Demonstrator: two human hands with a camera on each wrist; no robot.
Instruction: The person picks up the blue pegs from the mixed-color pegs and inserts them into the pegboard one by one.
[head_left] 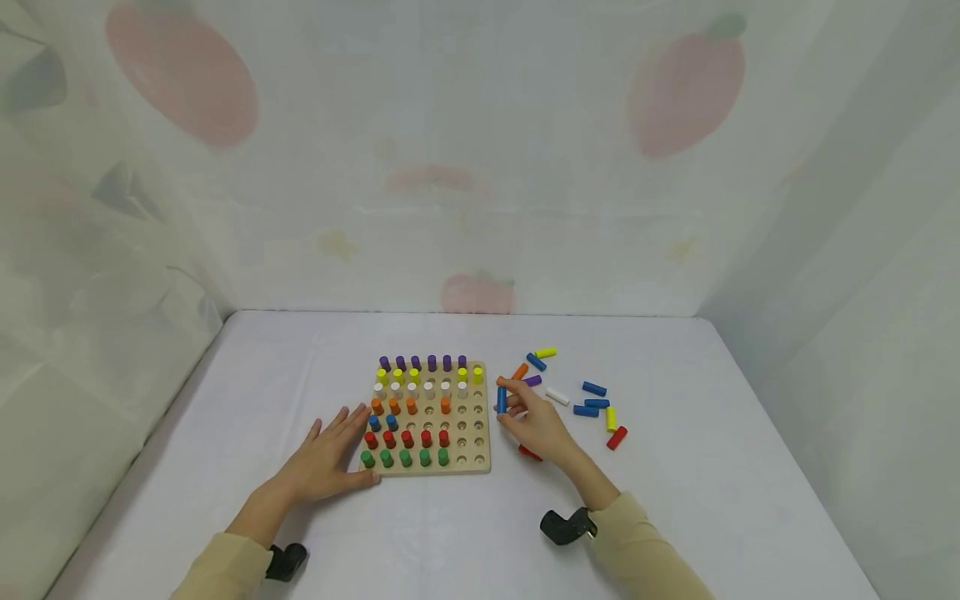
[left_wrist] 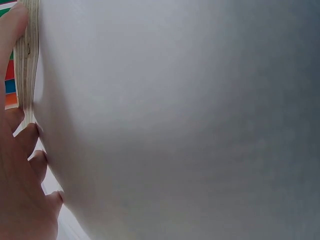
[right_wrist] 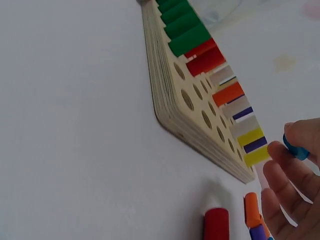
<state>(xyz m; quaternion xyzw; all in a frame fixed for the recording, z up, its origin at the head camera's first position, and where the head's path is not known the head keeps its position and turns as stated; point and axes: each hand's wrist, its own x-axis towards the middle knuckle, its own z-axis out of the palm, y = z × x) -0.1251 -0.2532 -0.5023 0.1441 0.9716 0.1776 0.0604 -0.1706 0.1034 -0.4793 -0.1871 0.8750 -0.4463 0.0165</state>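
A wooden pegboard [head_left: 469, 475] lies on the table with rows of coloured pegs standing in its holes. Its right-hand columns have several bare holes. My left hand [head_left: 324, 461] rests against the board's left edge, fingers spread and thumb at the near left corner. In the left wrist view, the fingertips [left_wrist: 31, 135] touch the board's side. My right hand [head_left: 542, 427] pinches a blue peg [head_left: 502, 400] between thumb and forefinger, just right of the board. The right wrist view shows only part of that blue peg [right_wrist: 296, 149], with the other fingers loosely curled.
Loose pegs lie right of the board: blue [head_left: 595, 388], yellow [head_left: 611, 418], red [head_left: 617, 437], white [head_left: 557, 397], purple [head_left: 532, 381] and orange [head_left: 520, 372]. One red peg [head_left: 529, 452] is partly under the right hand. A white curtain [head_left: 480, 167] stands behind the table.
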